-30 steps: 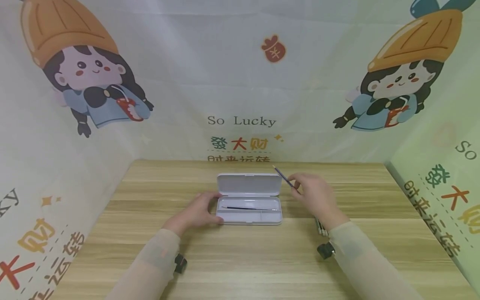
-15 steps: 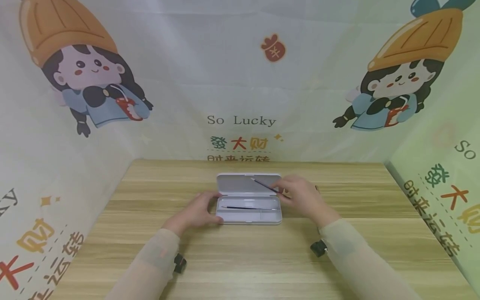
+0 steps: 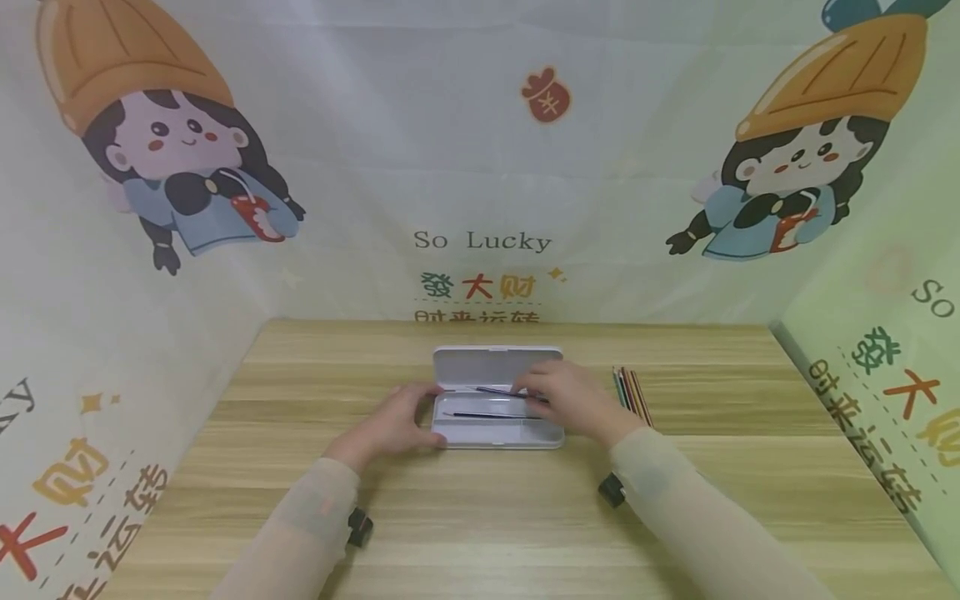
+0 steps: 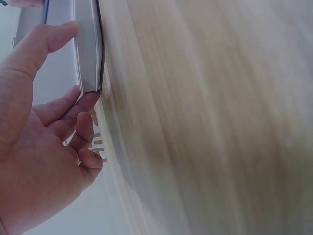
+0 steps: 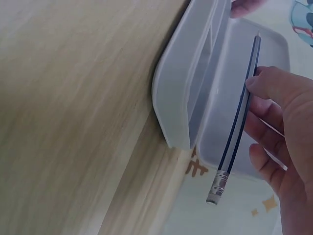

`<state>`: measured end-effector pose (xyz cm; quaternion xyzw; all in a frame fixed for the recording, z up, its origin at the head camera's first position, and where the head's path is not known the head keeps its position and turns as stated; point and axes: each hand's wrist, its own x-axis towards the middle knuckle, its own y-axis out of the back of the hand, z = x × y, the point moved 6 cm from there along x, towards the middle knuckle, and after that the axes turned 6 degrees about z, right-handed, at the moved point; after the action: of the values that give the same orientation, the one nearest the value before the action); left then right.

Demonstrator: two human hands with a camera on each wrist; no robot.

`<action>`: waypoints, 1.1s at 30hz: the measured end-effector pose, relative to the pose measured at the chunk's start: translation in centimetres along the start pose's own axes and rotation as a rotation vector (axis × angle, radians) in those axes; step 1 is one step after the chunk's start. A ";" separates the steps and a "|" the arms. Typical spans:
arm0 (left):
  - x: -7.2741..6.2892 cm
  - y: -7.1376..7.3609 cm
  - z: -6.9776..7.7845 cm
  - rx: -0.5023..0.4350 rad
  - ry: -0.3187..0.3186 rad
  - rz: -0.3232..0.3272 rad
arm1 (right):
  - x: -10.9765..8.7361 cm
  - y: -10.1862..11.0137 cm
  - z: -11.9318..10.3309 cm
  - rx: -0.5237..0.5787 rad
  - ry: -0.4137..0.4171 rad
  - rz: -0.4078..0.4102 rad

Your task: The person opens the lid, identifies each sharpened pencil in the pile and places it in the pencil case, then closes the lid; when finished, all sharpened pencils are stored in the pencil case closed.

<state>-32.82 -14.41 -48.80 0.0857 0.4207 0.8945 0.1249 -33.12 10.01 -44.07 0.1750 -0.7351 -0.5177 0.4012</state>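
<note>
A white pencil case (image 3: 468, 436) lies with its lid (image 3: 468, 367) raised at the back. Inside, one dark pencil (image 3: 487, 416) lies lengthwise in the rear compartment. My left hand (image 3: 390, 423) holds the case's left end, thumb at the front corner and fingers toward the back corner. Between thumb and fingers, my right hand (image 3: 573, 398) pinches a blue-and-grey striped pencil (image 5: 237, 128) with an eraser end. That pencil sits over the hinge side of the case, its point toward the left; in the right wrist view it crosses in front of the lid.
Several coloured pencils (image 3: 633, 396) lie together on the wooden table (image 3: 480, 525), right of the case and beside the right wrist. A printed cloth backdrop (image 3: 480, 167) stands behind the table and along both sides. Each wrist carries a small black camera.
My right hand has moved left and slightly down with the striped pencil, from beside the lid to over the case. The coloured pencils now show. My left hand has stayed in place.
</note>
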 end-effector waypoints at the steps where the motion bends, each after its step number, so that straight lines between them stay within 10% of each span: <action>1: 0.0 0.0 0.0 0.002 0.000 -0.001 | 0.2 -0.2 0.0 0.006 0.003 -0.012; 33: 0.1 -0.1 -0.1 0.026 0.006 -0.007 | 3.0 -5.1 -0.9 -0.044 0.017 -0.133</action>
<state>-32.90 -14.39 -48.92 0.0833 0.4331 0.8886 0.1257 -35.10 5.39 -47.35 0.2190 -0.7070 -0.5575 0.3759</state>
